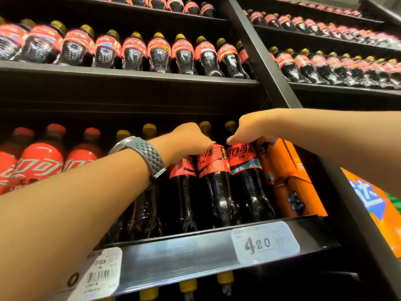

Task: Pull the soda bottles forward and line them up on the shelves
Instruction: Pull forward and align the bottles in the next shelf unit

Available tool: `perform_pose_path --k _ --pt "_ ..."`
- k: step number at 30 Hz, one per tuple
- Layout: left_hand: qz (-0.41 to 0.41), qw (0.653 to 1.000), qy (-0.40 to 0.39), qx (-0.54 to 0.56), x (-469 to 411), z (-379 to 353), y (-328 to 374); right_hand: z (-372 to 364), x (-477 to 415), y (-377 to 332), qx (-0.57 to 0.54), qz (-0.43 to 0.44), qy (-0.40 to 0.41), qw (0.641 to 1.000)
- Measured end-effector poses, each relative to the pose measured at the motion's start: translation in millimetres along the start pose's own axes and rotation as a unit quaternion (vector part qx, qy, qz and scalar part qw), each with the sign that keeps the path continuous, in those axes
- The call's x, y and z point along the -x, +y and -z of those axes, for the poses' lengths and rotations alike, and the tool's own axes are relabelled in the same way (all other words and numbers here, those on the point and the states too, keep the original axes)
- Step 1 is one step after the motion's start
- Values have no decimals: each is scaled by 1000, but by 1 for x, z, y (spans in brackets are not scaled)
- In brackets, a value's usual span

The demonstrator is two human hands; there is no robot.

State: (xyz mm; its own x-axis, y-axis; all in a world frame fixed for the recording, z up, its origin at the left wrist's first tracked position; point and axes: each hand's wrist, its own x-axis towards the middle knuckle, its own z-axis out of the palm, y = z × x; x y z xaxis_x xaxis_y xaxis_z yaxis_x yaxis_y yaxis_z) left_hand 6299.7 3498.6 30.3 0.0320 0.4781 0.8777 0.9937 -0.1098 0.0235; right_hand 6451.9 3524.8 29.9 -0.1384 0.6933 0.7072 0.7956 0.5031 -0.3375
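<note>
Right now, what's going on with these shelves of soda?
A person is straightening bottles on a store shelf. The left hand, wearing a grey watch band, grips the top of a dark cola bottle. The right hand grips the top of a second cola bottle, right beside the orange soda bottles. Both cola bottles stand upright near the shelf's front edge.

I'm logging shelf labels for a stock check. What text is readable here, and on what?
"420": price tag on the shelf edge.
"可口可乐", partly hidden: red labels of the cola bottles.
"达": orange pack, far right.
Too blurred to read: the barcode tag; labels of the upper-shelf bottles.
</note>
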Motion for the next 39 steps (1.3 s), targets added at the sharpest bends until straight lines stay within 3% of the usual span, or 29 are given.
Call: perform_pose_path --k 4,6,14,16,18,20,29,34,39 --pt "-18 999 31 -21 -3 -6 -1 -3 7 -3 226 36 74 971" --pt "-30 998 36 -35 -6 -8 -3 -2 7 -5 264 41 76 961" --pt "-85 993 58 -61 -17 -8 -14 4 6 -8 260 41 53 963" --pt "-95 991 70 -67 -19 1 -19 2 7 -11 290 93 121 945" --pt "-107 983 99 -110 -18 14 -26 -1 4 -14 249 162 212 931" --pt "-115 971 115 -175 -16 23 -36 -6 1 -23 205 209 246 924" --pt "-49 943 12 -330 -22 11 -44 -34 -6 -39 216 195 204 935" --pt "-74 954 -31 -289 -25 19 -38 -41 -11 -48 206 270 275 899" --pt "-117 959 -74 -249 -25 39 -44 -45 -16 -71 194 256 218 922"
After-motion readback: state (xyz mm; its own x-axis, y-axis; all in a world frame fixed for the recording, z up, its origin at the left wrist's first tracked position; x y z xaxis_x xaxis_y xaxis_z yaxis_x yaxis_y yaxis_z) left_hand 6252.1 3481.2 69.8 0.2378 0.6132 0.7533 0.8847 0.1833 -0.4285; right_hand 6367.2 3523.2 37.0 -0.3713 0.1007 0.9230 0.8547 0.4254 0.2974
